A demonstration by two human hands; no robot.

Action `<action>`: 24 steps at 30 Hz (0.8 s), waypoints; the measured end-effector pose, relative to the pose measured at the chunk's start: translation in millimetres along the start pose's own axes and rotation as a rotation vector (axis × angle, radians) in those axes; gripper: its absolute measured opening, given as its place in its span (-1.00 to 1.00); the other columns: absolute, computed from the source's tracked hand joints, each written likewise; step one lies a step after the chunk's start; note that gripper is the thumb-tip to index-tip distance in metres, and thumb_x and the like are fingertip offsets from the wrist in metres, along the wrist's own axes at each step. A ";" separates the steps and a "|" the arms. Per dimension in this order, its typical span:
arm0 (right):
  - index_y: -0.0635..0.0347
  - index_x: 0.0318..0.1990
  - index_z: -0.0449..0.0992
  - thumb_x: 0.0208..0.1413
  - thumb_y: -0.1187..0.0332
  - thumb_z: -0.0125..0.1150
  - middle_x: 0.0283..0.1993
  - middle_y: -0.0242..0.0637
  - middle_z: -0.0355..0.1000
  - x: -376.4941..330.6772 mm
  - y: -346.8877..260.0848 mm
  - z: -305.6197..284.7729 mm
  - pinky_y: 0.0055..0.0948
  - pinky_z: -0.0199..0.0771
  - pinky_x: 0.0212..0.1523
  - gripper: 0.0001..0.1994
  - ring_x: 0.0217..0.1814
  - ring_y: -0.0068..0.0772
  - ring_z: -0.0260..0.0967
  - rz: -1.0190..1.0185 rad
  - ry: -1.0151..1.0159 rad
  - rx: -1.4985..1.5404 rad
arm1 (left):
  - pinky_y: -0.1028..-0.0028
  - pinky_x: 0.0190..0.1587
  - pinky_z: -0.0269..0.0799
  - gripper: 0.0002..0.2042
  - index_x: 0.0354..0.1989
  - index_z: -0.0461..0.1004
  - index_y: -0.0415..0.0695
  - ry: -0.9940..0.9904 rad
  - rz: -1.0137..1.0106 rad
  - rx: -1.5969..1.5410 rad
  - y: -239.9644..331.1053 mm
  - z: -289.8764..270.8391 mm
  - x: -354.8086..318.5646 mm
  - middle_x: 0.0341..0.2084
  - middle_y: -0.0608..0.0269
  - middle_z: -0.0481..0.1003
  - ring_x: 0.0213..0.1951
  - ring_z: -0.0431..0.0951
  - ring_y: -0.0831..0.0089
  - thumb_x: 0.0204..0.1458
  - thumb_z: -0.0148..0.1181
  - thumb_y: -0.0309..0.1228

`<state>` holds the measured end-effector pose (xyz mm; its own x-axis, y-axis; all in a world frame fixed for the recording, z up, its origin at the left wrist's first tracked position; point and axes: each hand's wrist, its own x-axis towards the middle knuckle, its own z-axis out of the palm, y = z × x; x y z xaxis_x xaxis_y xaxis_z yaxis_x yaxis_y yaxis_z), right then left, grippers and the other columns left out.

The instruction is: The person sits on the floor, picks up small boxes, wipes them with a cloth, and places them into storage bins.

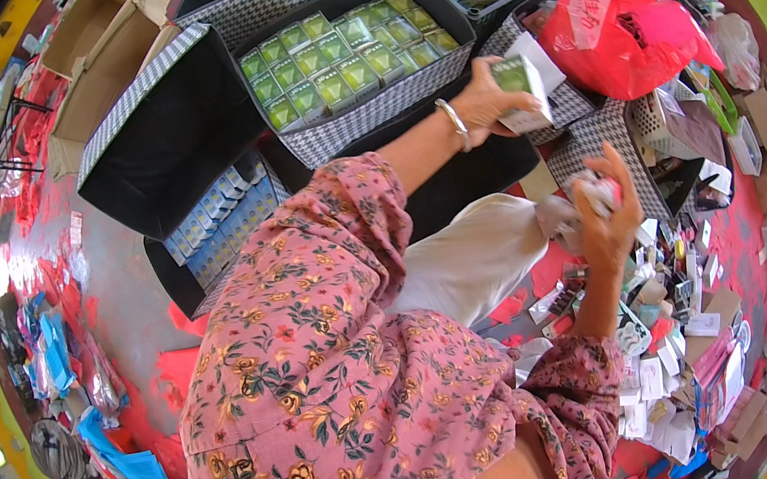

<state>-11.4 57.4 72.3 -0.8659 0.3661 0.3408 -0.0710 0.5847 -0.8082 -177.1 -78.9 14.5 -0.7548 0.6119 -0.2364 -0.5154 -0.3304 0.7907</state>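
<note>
My left hand [485, 103], with a bangle on its wrist, grips a small green-and-white box [521, 90] just beside a houndstooth fabric bin [382, 110]. That bin is packed with rows of matching green boxes [342, 53]. Lower and to the right, my right hand [606, 221] is closed on a crumpled white and red wrapper [589, 193] above my knee in pale trousers [473, 260]. Both arms wear pink floral sleeves.
An empty black bin [168, 133] lies left of the green boxes, and a bin of blue boxes [223, 218] sits below it. A red plastic bag [624, 37] is at the upper right. Loose cards and small packages [676, 353] litter the floor at right. Cardboard boxes [104, 53] stand top left.
</note>
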 end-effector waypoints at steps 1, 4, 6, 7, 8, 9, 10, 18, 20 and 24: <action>0.31 -0.05 0.38 -0.19 0.54 0.23 -0.26 -0.29 0.41 -3.5 17.8 -4.5 -0.51 0.32 -0.11 -0.57 -0.22 -0.47 0.34 0.011 0.047 0.039 | 0.05 -0.29 0.42 -0.11 0.11 -0.18 0.07 0.044 0.054 -0.025 1.3 -24.5 12.3 -0.09 0.12 0.21 -0.14 0.39 0.17 -0.36 0.36 -0.54; 0.34 -0.18 0.44 -0.10 0.51 0.20 -0.31 -0.26 0.42 -30.7 47.8 -42.1 -0.57 0.37 -0.23 -0.73 -0.30 -0.51 0.36 0.195 0.132 -0.052 | 0.10 -0.38 0.46 -0.10 0.08 -0.17 0.05 0.280 0.080 0.184 25.1 -96.2 21.0 -0.13 0.03 0.21 -0.21 0.42 0.14 -0.42 0.38 -0.57; 0.35 -0.24 0.44 -0.09 0.48 0.20 -0.35 -0.27 0.42 -53.6 91.1 -72.9 -0.57 0.36 -0.25 -0.78 -0.31 -0.50 0.36 0.296 0.206 -0.221 | 0.17 -0.48 0.47 -0.09 0.08 -0.17 0.02 0.465 0.128 0.283 46.2 -148.0 29.4 -0.16 -0.03 0.23 -0.27 0.44 0.13 -0.45 0.37 -0.57; 0.35 -0.26 0.44 -0.09 0.45 0.20 -0.39 -0.28 0.42 -67.0 97.6 -84.9 -0.55 0.35 -0.28 -0.78 -0.34 -0.49 0.34 0.424 0.249 -0.210 | 0.25 -0.54 0.47 -0.09 0.08 -0.17 -0.04 0.626 0.136 0.362 55.2 -177.6 46.0 -0.21 -0.05 0.26 -0.34 0.46 0.17 -0.45 0.37 -0.58; 0.35 -0.28 0.45 -0.10 0.44 0.21 -0.40 -0.29 0.42 -78.4 102.8 -96.1 -0.52 0.34 -0.29 -0.78 -0.35 -0.49 0.34 0.428 0.284 -0.274 | 0.30 -0.57 0.47 -0.09 0.07 -0.17 -0.09 0.645 0.167 0.348 73.5 -190.1 51.5 -0.26 -0.06 0.30 -0.39 0.47 0.20 -0.46 0.38 -0.58; 0.34 -0.29 0.45 -0.11 0.43 0.22 -0.42 -0.30 0.42 -88.5 113.3 -105.4 -0.50 0.34 -0.30 -0.79 -0.37 -0.49 0.33 0.430 0.305 -0.318 | 0.28 -0.55 0.48 -0.09 0.08 -0.16 -0.11 0.696 0.259 0.360 92.2 -205.1 53.8 -0.27 -0.06 0.30 -0.39 0.47 0.23 -0.46 0.38 -0.58; 0.34 -0.31 0.46 -0.11 0.43 0.22 -0.42 -0.30 0.42 -103.3 131.2 -123.3 -0.49 0.33 -0.30 -0.80 -0.38 -0.48 0.33 0.451 0.314 -0.346 | 0.29 -0.52 0.50 -0.09 0.07 -0.14 -0.12 0.756 0.279 0.460 99.2 -223.1 63.4 -0.30 -0.05 0.32 -0.41 0.47 0.25 -0.48 0.40 -0.56; 0.30 -0.41 0.48 -0.12 0.43 0.19 -0.44 -0.30 0.42 -154.8 178.3 -148.6 -0.47 0.32 -0.31 -0.87 -0.42 -0.45 0.32 0.673 0.373 -0.366 | 0.36 -0.13 0.38 -0.05 0.04 -0.10 -0.20 1.055 0.268 1.170 114.3 -300.8 145.8 -0.23 -0.04 0.35 -0.21 0.42 0.27 -0.52 0.47 -0.30; 0.30 -0.42 0.47 -0.12 0.45 0.18 -0.45 -0.32 0.42 -158.7 184.2 -146.7 -0.49 0.32 -0.33 -0.89 -0.44 -0.47 0.32 0.663 0.361 -0.417 | 0.34 -0.05 0.33 -0.02 0.08 -0.13 -0.18 1.016 0.192 1.174 102.1 -324.2 160.5 -0.13 -0.08 0.31 -0.13 0.38 0.20 -0.51 0.47 -0.27; 0.32 -0.40 0.47 -0.12 0.44 0.19 -0.45 -0.32 0.41 -161.8 188.9 -138.6 -0.50 0.32 -0.34 -0.86 -0.44 -0.47 0.31 0.712 0.333 -0.325 | 0.34 0.08 0.26 0.01 0.15 -0.24 -0.20 0.998 -0.159 1.210 87.2 -323.4 170.4 -0.02 -0.16 0.26 0.00 0.34 0.10 -0.41 0.41 -0.23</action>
<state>183.9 209.1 -68.9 -0.4562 0.8893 -0.0320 0.6249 0.2946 -0.7230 -481.8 -235.8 -139.4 -0.9311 -0.2802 -0.2337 -0.3647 0.7348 0.5718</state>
